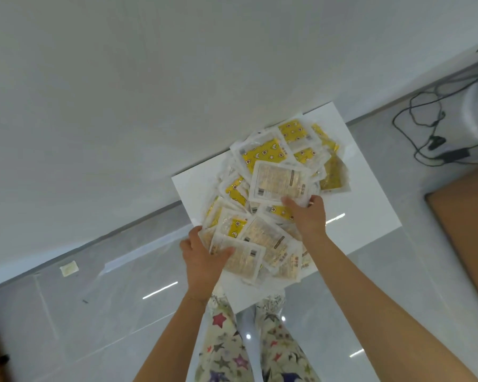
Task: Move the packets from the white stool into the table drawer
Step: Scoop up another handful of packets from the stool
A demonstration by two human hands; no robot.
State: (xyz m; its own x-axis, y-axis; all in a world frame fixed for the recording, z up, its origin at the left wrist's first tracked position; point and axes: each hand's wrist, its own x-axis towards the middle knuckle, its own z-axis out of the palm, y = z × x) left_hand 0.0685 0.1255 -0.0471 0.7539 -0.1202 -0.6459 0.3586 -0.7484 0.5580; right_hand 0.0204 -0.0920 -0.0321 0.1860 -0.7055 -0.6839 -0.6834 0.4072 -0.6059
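Star-print trousers (pixel 224 351) nearest, left hand (pixel 203 260) gripping the near-left packets (pixel 262 157) of the heap, thumb on top, right hand (pixel 308 216) pinching one pale packet (pixel 278 183), heap piled on white stool (pixel 370 197), wall (pixel 149 92) beyond, cables (pixel 425 117) far right.

Black cables (pixel 425 117) and a cardboard sheet (pixel 467 230) lie on the floor.

White stool (pixel 370 194), centre of frame: 1. Packets (pixel 279 183) heaped on it: more than twelve visible; overlap prevents an exact count. Stray packet (pixel 69 268) on the floor (pixel 94 321), lower left: 1. Hands: 2, left hand (pixel 202 260) and right hand (pixel 309 219). Brown board (pixel 467 230), right edge: 1.
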